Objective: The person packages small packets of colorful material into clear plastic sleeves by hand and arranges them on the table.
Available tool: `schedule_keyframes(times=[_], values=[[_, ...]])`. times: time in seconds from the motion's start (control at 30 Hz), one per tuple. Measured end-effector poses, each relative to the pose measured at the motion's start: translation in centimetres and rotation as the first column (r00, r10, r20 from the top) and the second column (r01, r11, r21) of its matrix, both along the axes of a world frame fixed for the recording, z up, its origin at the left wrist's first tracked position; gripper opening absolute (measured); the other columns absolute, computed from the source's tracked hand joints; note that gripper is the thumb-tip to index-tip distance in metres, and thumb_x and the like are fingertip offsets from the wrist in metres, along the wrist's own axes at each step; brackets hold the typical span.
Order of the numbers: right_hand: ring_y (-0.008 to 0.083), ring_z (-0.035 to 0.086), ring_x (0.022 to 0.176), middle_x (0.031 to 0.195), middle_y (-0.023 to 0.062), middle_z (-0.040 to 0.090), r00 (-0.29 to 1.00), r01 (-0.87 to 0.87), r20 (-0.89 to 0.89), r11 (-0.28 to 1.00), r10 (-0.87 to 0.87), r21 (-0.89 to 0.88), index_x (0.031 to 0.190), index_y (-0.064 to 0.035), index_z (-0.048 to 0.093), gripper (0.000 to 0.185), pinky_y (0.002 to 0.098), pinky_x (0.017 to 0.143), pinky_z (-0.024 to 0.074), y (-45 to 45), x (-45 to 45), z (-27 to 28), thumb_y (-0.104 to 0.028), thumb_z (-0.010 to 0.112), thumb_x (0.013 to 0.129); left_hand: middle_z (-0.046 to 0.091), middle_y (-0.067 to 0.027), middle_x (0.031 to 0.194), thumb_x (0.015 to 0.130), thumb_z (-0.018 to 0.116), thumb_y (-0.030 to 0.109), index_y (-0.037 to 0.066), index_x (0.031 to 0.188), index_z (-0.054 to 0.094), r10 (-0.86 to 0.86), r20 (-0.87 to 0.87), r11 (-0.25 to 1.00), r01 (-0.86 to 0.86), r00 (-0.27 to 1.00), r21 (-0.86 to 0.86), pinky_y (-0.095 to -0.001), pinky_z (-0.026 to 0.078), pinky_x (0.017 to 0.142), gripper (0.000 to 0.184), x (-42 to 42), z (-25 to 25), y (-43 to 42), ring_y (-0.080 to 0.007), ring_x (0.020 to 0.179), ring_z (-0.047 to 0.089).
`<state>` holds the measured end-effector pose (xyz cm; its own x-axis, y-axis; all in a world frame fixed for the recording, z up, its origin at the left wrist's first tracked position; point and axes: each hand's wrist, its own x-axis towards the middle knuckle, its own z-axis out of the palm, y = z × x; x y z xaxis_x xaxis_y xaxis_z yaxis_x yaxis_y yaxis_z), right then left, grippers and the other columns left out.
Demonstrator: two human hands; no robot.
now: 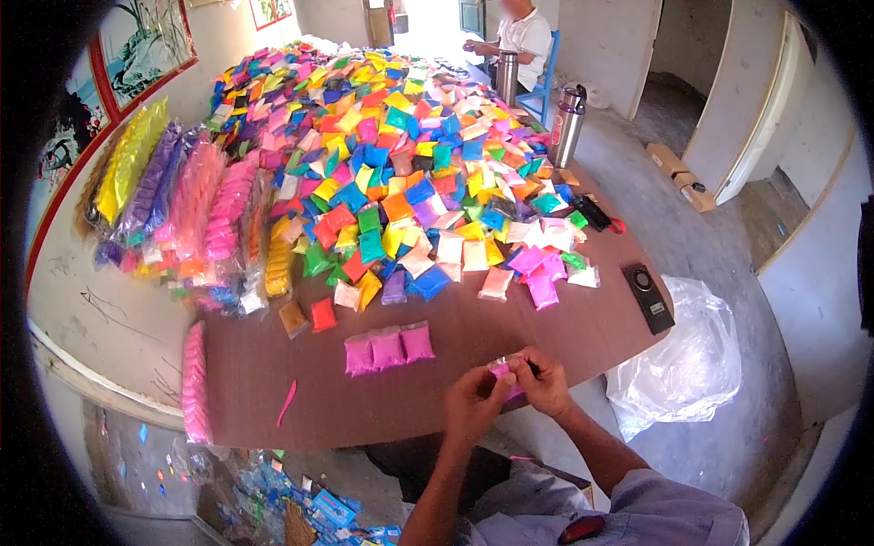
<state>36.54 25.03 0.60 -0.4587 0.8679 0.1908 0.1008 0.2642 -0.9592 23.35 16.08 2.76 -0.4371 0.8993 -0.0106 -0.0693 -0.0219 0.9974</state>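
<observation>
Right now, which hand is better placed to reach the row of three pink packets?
Probably the left hand: it is nearer the row, with the right hand beyond it. Both are busy with another packet.

Nothing legible anywhere — at one o'clock the steel thermos (568, 127) shows a red marking (557, 130), too small to read; over at three, the black device (647, 296) bears a pale patch (655, 310) — just as unreadable.

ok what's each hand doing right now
Left hand: closed, holding a small pink packet by its edge.
Right hand: closed, holding the same packet.
</observation>
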Motion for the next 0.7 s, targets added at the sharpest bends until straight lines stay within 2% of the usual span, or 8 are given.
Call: schedule_keyframes(times=[0.07, 0.3, 0.4, 0.47, 0.57, 0.63, 0.7], values=[[0.0119, 0.061, 0.077, 0.083, 0.0064, 0.066, 0.998, -0.025, -0.047, 0.997, 0.029, 0.068, 0.098, -0.0006, 0.069, 0.015, 0.0302, 0.069, 0.0504, 0.5, 0.1, -0.9, -0.015, 0.065, 0.1, 0.063, 0.0032, 0.08, 0.098, 0.073, 0.019, 0.001, 0.098, 0.07, 0.017, -0.006, 0.999, -0.016, 1.0, 0.045, -0.0229, 0.044, 0.062, 0.018, 0.0, 0.0, 0.0, -0.0044, 0.073, 0.054], [0.0123, 0.061, 0.078, 0.083, 0.0063, 0.065, 0.997, -0.073, 0.014, 0.992, 0.072, 0.102, 0.099, 0.0, 0.069, 0.017, 0.0299, 0.07, 0.0502, 0.1, -0.1, 0.9, -0.016, 0.066, 0.099, 0.058, 0.0052, 0.079, 0.099, 0.071, 0.017, 0.0, 0.097, 0.07, -0.047, -0.037, 0.999, 0.046, 0.998, -0.017, -0.0237, 0.043, 0.063, 0.018, -1.2, -1.2, -0.4, -0.0041, 0.073, 0.051], [0.0104, 0.059, 0.08, 0.085, 0.0042, 0.065, 0.995, -0.099, 0.023, 0.994, 0.097, 0.056, 0.099, -0.0007, 0.069, 0.015, 0.0287, 0.071, 0.0498, 0.0, 0.2, 1.0, -0.016, 0.066, 0.1, 0.058, 0.0056, 0.079, 0.098, 0.072, 0.018, 0.0, 0.098, 0.071, -0.04, -0.039, 0.999, 0.041, 0.998, 0.003, -0.0235, 0.044, 0.063, 0.018, -0.9, -1.0, -0.4, -0.004, 0.074, 0.051], [0.0083, 0.058, 0.081, 0.088, 0.0015, 0.065, 0.988, -0.102, -0.119, 0.995, 0.098, -0.024, 0.099, -0.0014, 0.069, 0.015, 0.0275, 0.072, 0.0492, 0.0, 0.2, 0.1, -0.015, 0.065, 0.101, 0.06, 0.0055, 0.08, 0.098, 0.073, 0.019, 0.001, 0.099, 0.072, -0.037, -0.036, 0.999, 0.038, 0.999, 0.015, -0.0234, 0.044, 0.063, 0.018, -0.7, -0.4, -0.3, -0.0042, 0.073, 0.053], [0.007, 0.057, 0.083, 0.089, -0.0008, 0.064, 0.986, -0.05, -0.159, 0.997, 0.04, -0.057, 0.1, -0.0018, 0.069, 0.015, 0.0268, 0.072, 0.0486, -0.1, 0.1, 0.1, -0.015, 0.064, 0.102, 0.065, 0.0027, 0.08, 0.096, 0.076, 0.022, 0.001, 0.1, 0.072, -0.042, -0.067, 0.999, 0.041, 0.997, -0.024, -0.0237, 0.046, 0.064, 0.022, -0.5, 0.3, -0.2, -0.0047, 0.073, 0.056], [0.0072, 0.057, 0.082, 0.088, 0.0, 0.064, 0.985, -0.064, -0.168, 0.994, 0.048, -0.086, 0.1, -0.0018, 0.069, 0.015, 0.0271, 0.072, 0.0486, 0.2, 0.4, -0.5, -0.016, 0.065, 0.102, 0.068, -0.0014, 0.081, 0.096, 0.076, 0.023, 0.001, 0.103, 0.072, -0.066, -0.215, 0.997, 0.058, 0.974, -0.043, -0.0249, 0.048, 0.064, 0.024, -0.5, -0.1, -0.2, -0.0061, 0.073, 0.059], [0.0073, 0.058, 0.082, 0.087, 0.0008, 0.064, 0.983, -0.077, -0.177, 0.99, 0.056, -0.115, 0.1, -0.0018, 0.069, 0.016, 0.0273, 0.071, 0.0487, 0.4, 0.4, -0.7, -0.017, 0.066, 0.101, 0.067, -0.0018, 0.079, 0.096, 0.075, 0.022, 0.0, 0.102, 0.072, -0.077, -0.2, 0.996, 0.065, 0.977, -0.067, -0.0253, 0.048, 0.063, 0.023, -0.6, 0.1, -0.2, -0.0064, 0.072, 0.058]])
